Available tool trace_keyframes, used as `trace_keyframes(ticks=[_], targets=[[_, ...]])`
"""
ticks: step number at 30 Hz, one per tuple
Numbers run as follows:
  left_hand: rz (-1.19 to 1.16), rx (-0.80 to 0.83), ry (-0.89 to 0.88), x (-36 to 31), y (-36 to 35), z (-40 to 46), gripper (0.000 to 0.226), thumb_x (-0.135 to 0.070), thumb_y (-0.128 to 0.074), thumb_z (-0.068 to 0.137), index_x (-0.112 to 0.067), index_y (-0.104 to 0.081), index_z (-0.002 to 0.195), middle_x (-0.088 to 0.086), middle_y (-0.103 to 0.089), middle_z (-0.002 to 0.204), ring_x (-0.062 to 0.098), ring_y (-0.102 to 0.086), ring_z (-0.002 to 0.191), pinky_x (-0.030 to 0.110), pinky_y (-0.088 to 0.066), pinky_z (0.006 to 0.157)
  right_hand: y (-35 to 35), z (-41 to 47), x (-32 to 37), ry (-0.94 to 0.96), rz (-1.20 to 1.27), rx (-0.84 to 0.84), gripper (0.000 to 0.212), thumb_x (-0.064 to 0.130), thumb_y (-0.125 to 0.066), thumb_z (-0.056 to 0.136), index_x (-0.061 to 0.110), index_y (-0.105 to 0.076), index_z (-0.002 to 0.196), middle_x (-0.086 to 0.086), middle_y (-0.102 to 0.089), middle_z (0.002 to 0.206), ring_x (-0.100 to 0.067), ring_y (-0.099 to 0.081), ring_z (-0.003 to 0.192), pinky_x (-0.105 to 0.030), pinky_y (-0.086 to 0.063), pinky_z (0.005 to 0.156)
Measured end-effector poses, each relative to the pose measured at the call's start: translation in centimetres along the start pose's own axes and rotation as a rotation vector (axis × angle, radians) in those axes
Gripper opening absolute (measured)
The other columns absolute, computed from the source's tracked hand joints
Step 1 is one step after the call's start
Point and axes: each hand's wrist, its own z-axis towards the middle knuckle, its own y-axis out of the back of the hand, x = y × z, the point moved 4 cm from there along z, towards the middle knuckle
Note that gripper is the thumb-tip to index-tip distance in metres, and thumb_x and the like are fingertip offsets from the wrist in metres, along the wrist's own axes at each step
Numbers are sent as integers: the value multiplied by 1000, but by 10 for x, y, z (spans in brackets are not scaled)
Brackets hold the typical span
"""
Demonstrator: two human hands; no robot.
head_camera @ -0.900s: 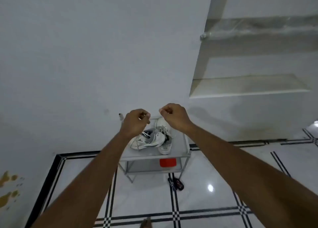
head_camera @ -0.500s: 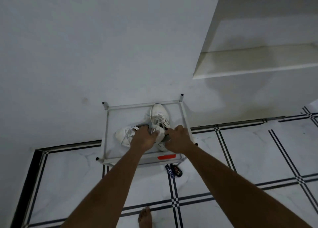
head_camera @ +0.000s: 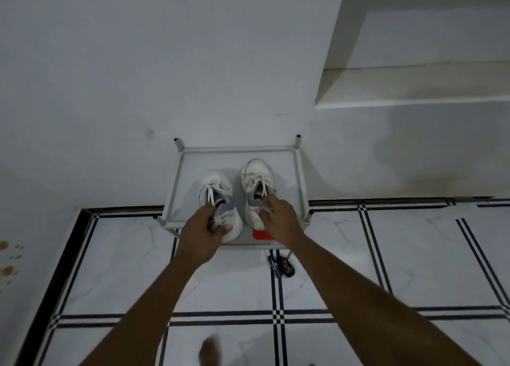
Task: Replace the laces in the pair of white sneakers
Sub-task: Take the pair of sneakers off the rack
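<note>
Two white sneakers stand side by side, toes toward the wall, on a small grey rack [head_camera: 176, 189]. The left sneaker [head_camera: 216, 190] has flat white laces and a grey collar; my left hand [head_camera: 202, 229] grips its heel. The right sneaker [head_camera: 255, 178] has loosely threaded white laces; my right hand [head_camera: 278, 218] holds it at the heel collar, fingers curled into the opening.
The rack stands against a white wall, with an orange-red label [head_camera: 262, 234] at its front edge. A small dark object [head_camera: 284, 266] lies on the tiled floor just before the rack. A recessed shelf [head_camera: 414, 89] is at the upper right. My bare foot [head_camera: 209, 352] shows at the bottom.
My hands came down from mid-air to the sneakers. The shoes, earlier lying crossed and tipped, now stand upright and parallel. The camera has tilted down toward the rack.
</note>
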Motion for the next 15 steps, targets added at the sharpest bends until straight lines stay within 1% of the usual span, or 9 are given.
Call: trace_keyframes(ticks=[3, 4, 6, 9, 10, 11, 13, 14, 15], targets=[[-20, -52, -199, 1, -1, -33, 34, -11, -83, 86, -24, -63, 110, -10, -62, 99, 9, -62, 93, 22, -47, 78, 4, -41, 7, 28, 58, -34, 32, 38, -69, 100, 20, -65, 126, -7, -70, 105, -25, -68, 97, -38, -56, 82], [-1, -65, -266, 5, 0, -42, 36, -6, -81, 86, -25, -63, 112, -13, -61, 101, 8, -61, 95, 21, -47, 79, 2, -56, 9, 46, 79, -55, 31, 36, -71, 99, 19, -66, 125, -4, -69, 102, -23, -67, 94, -36, -54, 81], [12, -49, -342, 8, -4, -53, 41, 3, -77, 86, -23, -65, 115, -14, -62, 107, 6, -64, 97, 16, -49, 82, -2, -76, 6, 52, 109, -89, 28, 33, -74, 96, 20, -68, 121, -1, -68, 99, -17, -66, 90, -30, -51, 78], [-21, 17, -434, 30, -17, -51, 43, 17, -63, 85, -15, -66, 113, -8, -63, 108, 2, -72, 92, 25, -62, 77, -21, -92, -8, 60, 115, -167, 22, 36, -77, 93, 29, -68, 112, 3, -65, 104, -6, -61, 97, -22, -46, 78], [-19, -3, -484, 45, -25, -53, 42, 18, -62, 84, -14, -66, 111, -7, -63, 107, 1, -71, 92, 26, -62, 76, -35, -96, -18, 85, 106, -216, 22, 39, -78, 92, 33, -66, 110, 6, -64, 106, -1, -59, 99, -19, -43, 78], [-18, -25, -528, 57, -32, -52, 42, 19, -63, 82, -13, -66, 109, -7, -62, 105, -1, -69, 94, 22, -61, 77, -46, -96, -25, 117, 100, -268, 23, 41, -78, 92, 36, -66, 110, 8, -63, 107, 2, -57, 102, -17, -42, 80], [4, -88, -617, 72, -41, -43, 44, 20, -68, 77, -13, -65, 107, -6, -62, 103, -8, -62, 96, 9, -52, 79, -58, -91, -36, 177, 96, -369, 25, 39, -80, 91, 36, -66, 111, 11, -63, 107, 3, -57, 103, -21, -46, 83], [17, -130, -664, 83, -50, -42, 45, 19, -71, 76, -13, -64, 107, -7, -61, 102, -10, -60, 96, 6, -48, 79, -68, -90, -42, 219, 76, -429, 26, 40, -80, 90, 37, -66, 112, 12, -64, 107, 2, -59, 103, -26, -50, 84], [26, -172, -695, 94, -57, -44, 47, 18, -72, 76, -16, -63, 107, -9, -59, 101, -9, -60, 94, 7, -47, 77, -76, -90, -47, 260, 79, -479, 27, 43, -79, 90, 38, -65, 113, 14, -65, 108, -1, -61, 103, -31, -55, 85]])
